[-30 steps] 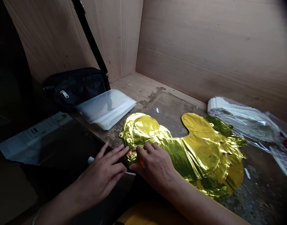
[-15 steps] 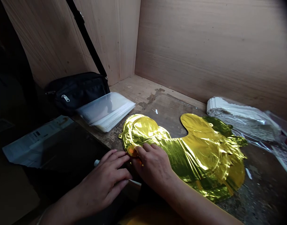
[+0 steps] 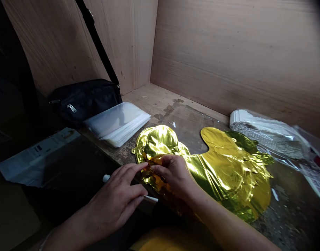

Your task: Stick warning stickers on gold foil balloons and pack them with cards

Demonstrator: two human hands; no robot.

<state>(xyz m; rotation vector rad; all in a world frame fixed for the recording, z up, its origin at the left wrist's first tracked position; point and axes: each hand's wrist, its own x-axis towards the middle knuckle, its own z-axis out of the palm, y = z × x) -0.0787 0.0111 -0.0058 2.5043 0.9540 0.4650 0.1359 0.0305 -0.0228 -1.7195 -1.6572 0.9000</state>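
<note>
A stack of flat, uninflated gold foil balloons (image 3: 217,167) lies on the worktable, with small tabs along the edges. My right hand (image 3: 175,172) is closed, thumb and fingers pinching the near left edge of the top balloon and lifting it into a fold. Beside it, my left hand (image 3: 123,195) has a thin white stick (image 3: 150,199) lying under its curled fingers; the stick's thicker white end shows on the other side of the hand. The left fingertips touch the balloon edge near the right thumb. What lies beneath both palms is hidden.
A pile of clear plastic sleeves (image 3: 120,122) lies beside a black bag (image 3: 89,99) with a strap. At the right is a plastic-wrapped bundle of white strips (image 3: 269,134). Another plastic packet (image 3: 37,153) lies at left. Wooden panels (image 3: 227,52) enclose the back.
My right hand has lifted the balloon's near edge, folding it up and away from me. The left hand has shifted slightly, still with the white stick under its fingers.
</note>
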